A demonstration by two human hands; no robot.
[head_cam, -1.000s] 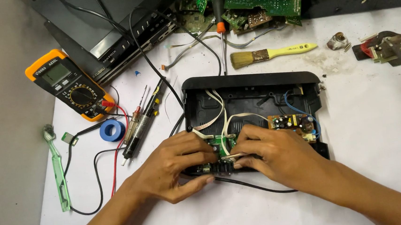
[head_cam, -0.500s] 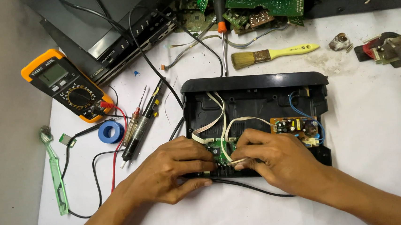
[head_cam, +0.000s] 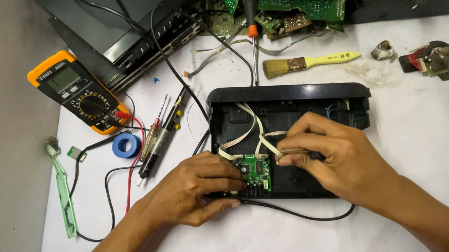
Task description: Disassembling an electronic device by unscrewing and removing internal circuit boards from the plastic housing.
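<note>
Lower centre: left hand fingers press beside the green circuit board — right hand fingers pinch a flat ribbon cable just above it.

Two bare arms entering from the bottom edge, one on each side. No sleeves, gloves, rings, bracelets or watch on either. Left hand with short, plain, unpainted fingernails, a pale nail showing on the thumb. Right hand likewise bare, with short nails, knuckles and tendons standing out on its back, forearm uncovered to the frame's corner
</note>
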